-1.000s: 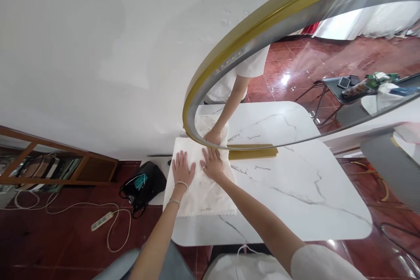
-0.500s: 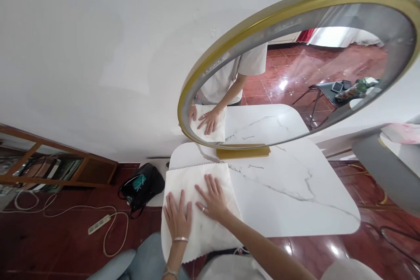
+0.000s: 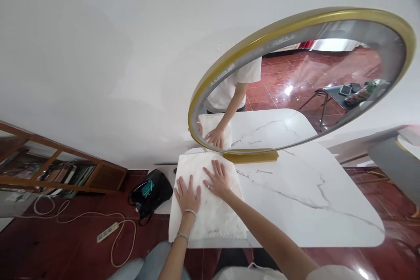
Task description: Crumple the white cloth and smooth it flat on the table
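Since the frame of half a second ago, the cloth [image 3: 226, 221] has slid away from the person, towards the mirror [image 3: 302, 83], and both hands have gone along with it. I see it now spread on the left end of the desk [image 3: 305, 223], its near edge just beside the near edge of the desk. The left hand [image 3: 188, 196] lies flat on it, the fingers spread apart, gripping nothing; the right hand [image 3: 218, 181] rests in the same way a little further forward, fingers also wide and only pressing. In my judgement the step is to push the cloth over the desk with both palms, and the next move calls for even pressure, and care at the gold foot [image 3: 252, 156] of the mirror. Whether the cloth's corner touches this foot, I cannot tell. Counting, there are two hands, one cloth, one desk, one mirror, and two bracelets [image 3: 181, 237] on the left wrist. To the left of the desk I count one black bag [image 3: 159, 188] and one power strip [image 3: 107, 232].
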Demonstrator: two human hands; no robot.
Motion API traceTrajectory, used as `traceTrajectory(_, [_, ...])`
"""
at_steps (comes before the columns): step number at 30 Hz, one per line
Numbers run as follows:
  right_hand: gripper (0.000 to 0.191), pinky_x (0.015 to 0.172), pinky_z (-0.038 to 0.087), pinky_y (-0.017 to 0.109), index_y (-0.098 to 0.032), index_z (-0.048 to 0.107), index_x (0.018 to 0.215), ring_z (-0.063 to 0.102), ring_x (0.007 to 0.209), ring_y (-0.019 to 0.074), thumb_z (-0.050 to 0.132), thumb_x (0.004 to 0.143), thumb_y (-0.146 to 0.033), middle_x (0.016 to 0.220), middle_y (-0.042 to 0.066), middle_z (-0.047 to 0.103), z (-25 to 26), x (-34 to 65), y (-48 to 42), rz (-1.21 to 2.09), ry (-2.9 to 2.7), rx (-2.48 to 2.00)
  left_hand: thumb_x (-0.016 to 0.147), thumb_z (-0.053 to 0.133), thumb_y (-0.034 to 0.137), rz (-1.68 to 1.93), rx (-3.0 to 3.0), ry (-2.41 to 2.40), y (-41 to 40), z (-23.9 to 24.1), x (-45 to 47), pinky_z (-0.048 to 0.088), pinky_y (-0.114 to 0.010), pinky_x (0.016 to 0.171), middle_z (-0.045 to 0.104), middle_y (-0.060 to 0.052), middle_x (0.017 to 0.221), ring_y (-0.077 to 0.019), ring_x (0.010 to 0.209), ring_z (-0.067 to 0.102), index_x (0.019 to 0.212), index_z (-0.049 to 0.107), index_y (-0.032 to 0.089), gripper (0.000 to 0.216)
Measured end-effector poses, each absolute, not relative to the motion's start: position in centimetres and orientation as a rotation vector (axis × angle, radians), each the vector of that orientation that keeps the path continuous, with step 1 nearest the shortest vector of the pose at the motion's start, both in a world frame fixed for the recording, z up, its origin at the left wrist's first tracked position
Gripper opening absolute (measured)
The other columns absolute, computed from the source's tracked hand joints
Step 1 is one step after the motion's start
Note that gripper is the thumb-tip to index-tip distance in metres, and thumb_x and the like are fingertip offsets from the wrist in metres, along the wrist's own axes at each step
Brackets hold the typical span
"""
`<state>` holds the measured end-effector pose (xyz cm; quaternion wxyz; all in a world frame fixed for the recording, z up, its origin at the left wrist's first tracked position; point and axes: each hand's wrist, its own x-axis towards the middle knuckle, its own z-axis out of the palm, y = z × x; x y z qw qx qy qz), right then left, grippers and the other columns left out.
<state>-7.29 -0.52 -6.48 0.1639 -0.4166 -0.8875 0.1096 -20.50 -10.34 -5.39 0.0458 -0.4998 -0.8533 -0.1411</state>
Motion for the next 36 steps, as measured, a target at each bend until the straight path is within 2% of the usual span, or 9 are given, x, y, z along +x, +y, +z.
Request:
traceTrajectory(5, [0.056, 0.111, 0.016, 0.049, -0.036, 0.038, 0.141, 0.014, 0.143, 0.0333, 0.046, 0.089, -0.055, 0.157, 0.007, 0.016, -6.1, -7.9, 1.3, 0.341, -2.512, -1.240, 0.090, 0.046, 0.041, -0.438, -1.516, -2.651, -9.0, -4.9, -20.9, 0.021, -0.058, 0.110, 0.027, -0.014, 0.153, -0.0324, 0.141, 0.022, 0.138, 0.045, 0.024, 0.051])
traceTrajectory(12, [0.056, 0.113, 0.015, 0.050, -0.033, 0.035, 0.143, 0.011, 0.143, 0.0325, 0.047, 0.091, -0.048, 0.157, 0.009, 0.013, -6.1, -6.1, -2.3, 0.291, -2.532, -1.155, 0.094, 0.038, 0.041, -0.445, -1.555, -2.506, -16.3, -4.6, -18.5, 0.023, -0.055, 0.110, 0.029, -0.016, 0.151, -0.0298, 0.141, 0.023, 0.139, 0.044, 0.021, 0.049])
traceTrajectory(18, [0.056, 0.111, 0.022, 0.053, -0.030, 0.034, 0.144, 0.013, 0.143, 0.0326, 0.048, 0.091, -0.042, 0.156, 0.011, 0.014, -5.9, -3.1, -7.0, 0.276, -2.505, -1.120, 0.094, 0.039, 0.039, -0.460, -1.543, -2.505, -20.4, -5.0, -15.8, 0.023, -0.056, 0.110, 0.027, -0.013, 0.153, -0.0300, 0.140, 0.026, 0.144, 0.034, 0.026, 0.052])
traceTrajectory(22, [0.056, 0.110, 0.025, 0.053, -0.030, 0.035, 0.144, 0.014, 0.143, 0.0328, 0.050, 0.090, -0.038, 0.156, 0.011, 0.014, -5.5, -1.5, -8.5, 0.266, -2.515, -1.120, 0.093, 0.039, 0.038, -0.461, -1.566, -2.507, -21.5, -4.9, -14.6, 0.025, -0.056, 0.108, 0.031, -0.013, 0.151, -0.0316, 0.138, 0.029, 0.142, 0.038, 0.025, 0.051])
traceTrajectory(27, [0.057, 0.110, 0.027, 0.053, -0.030, 0.033, 0.144, 0.015, 0.143, 0.0321, 0.050, 0.091, -0.039, 0.157, 0.010, 0.013, -5.4, 0.5, -9.1, 0.246, -2.516, -1.120, 0.090, 0.044, 0.041, -0.397, -1.656, -2.472, -21.8, -3.7, -14.1, 0.036, -0.051, 0.099, 0.042, -0.018, 0.141, -0.0334, 0.130, 0.039, 0.129, 0.055, 0.021, 0.046])
traceTrajectory(31, [0.058, 0.109, 0.030, 0.052, -0.031, 0.032, 0.145, 0.018, 0.142, 0.0309, 0.051, 0.090, -0.041, 0.156, 0.010, 0.016, -5.7, 2.8, -9.0, 0.216, -2.495, -1.147, 0.088, 0.047, 0.037, -0.374, -1.676, -2.535, -20.1, -2.6, -14.1, 0.041, -0.051, 0.087, 0.053, -0.015, 0.124, -0.0323, 0.112, 0.050, 0.113, 0.064, 0.024, 0.032])
traceTrajectory(34, [0.057, 0.109, 0.031, 0.050, -0.030, 0.034, 0.144, 0.021, 0.142, 0.0299, 0.051, 0.090, -0.042, 0.155, 0.009, 0.020, -5.9, 4.9, -8.9, 0.202, -2.473, -1.174, 0.089, 0.045, 0.030, -0.480, -1.755, -2.572, -17.4, -2.5, -14.1, 0.042, -0.048, 0.086, 0.054, -0.012, 0.117, -0.0298, 0.110, 0.051, 0.096, 0.066, 0.021, 0.024])
traceTrajectory(36, [0.056, 0.109, 0.031, 0.050, -0.030, 0.036, 0.143, 0.023, 0.141, 0.0295, 0.051, 0.090, -0.042, 0.154, 0.009, 0.023, -6.0, 6.1, -8.8, 0.201, -2.455, -1.194, 0.088, 0.045, 0.028, -0.590, -1.873, -2.519, -15.1, -2.8, -14.0, 0.043, -0.046, 0.088, 0.052, -0.012, 0.118, -0.0288, 0.112, 0.049, 0.093, 0.065, 0.020, 0.022])
